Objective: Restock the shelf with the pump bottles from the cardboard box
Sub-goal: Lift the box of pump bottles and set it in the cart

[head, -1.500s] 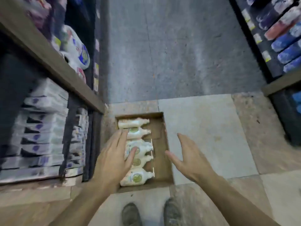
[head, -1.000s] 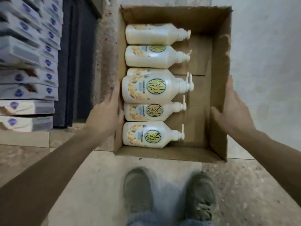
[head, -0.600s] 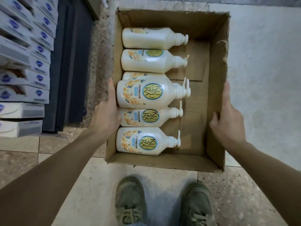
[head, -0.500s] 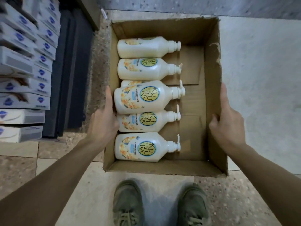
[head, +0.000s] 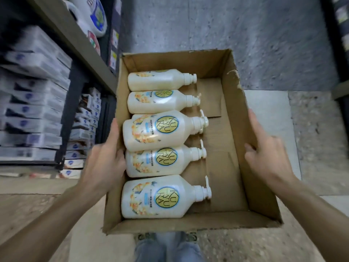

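Head view, looking down. Gripping cardboard box (head: 243, 118) w/ both hands, one per long side, box open at top. Left hand (head: 103, 163) clamping left wall about midway: thumb hooking over the rim and lying inside against a bottle, other fingers hidden under/behind the wall, so can't tell their spread. Right hand (head: 268, 157) pressing on right wall about midway: fingers held together, curling over the rim, tips dipping inside, thumb lying along the outside toward the far end.

Lying inside, six pump bottles (head: 156, 129), cream w/ round yellow labels, all on their sides, packed along the box's left wall, pumps pointing toward the right wall. Running in a row from far end to near end; one bottle riding on top near the middle, mostly hiding the one beneath it. Farthest bottle (head: 160, 79) showing a bare threaded neck, label facing away. Nearest bottle (head: 156, 197) sitting close to the near wall. Right half of box floor showing bare cardboard flaps.

Showing at left: shelf (head: 75, 40) w/ stacked grey-white packs (head: 34, 114) below its board and white packages on top, somewhat blurred. Box's far left corner sitting just beside the shelf edge. Peeking out below the box's near wall: jeans (head: 166, 248). Tiled floor (head: 311, 144) showing beyond right wall.
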The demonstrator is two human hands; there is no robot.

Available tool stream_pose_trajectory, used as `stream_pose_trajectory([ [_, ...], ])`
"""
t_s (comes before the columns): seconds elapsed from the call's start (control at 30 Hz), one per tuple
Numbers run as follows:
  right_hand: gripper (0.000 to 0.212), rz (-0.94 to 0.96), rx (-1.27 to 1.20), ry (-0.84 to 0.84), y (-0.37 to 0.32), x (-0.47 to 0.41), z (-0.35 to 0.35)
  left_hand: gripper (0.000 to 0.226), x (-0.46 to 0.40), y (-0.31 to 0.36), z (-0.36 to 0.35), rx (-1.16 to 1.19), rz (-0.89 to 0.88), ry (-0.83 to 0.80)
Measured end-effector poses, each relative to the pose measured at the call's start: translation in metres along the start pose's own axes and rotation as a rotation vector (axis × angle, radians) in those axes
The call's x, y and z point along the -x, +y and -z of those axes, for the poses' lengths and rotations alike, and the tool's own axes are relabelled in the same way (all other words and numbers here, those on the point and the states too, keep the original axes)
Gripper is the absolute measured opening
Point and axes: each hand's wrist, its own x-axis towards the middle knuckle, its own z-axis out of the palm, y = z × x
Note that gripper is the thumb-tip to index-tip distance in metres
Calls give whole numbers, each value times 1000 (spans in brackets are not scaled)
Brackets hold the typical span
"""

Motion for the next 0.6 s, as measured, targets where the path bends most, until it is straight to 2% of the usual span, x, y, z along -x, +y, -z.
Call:
stream_pose_trajectory([
  [0.17,95,-6,12,60,-53,29,185,80,37,120,139,-21,-66,47],
  [0.33,94,17,57,172,-100,36,366,84,63,255,268,76,-237,134],
  [0.53,99,54,1,278,-131,54,508,74,79,372,377,66,-399,219],
  [0.6,98,64,-6,313,-142,54,553,77,75,406,408,58,-427,240],
])
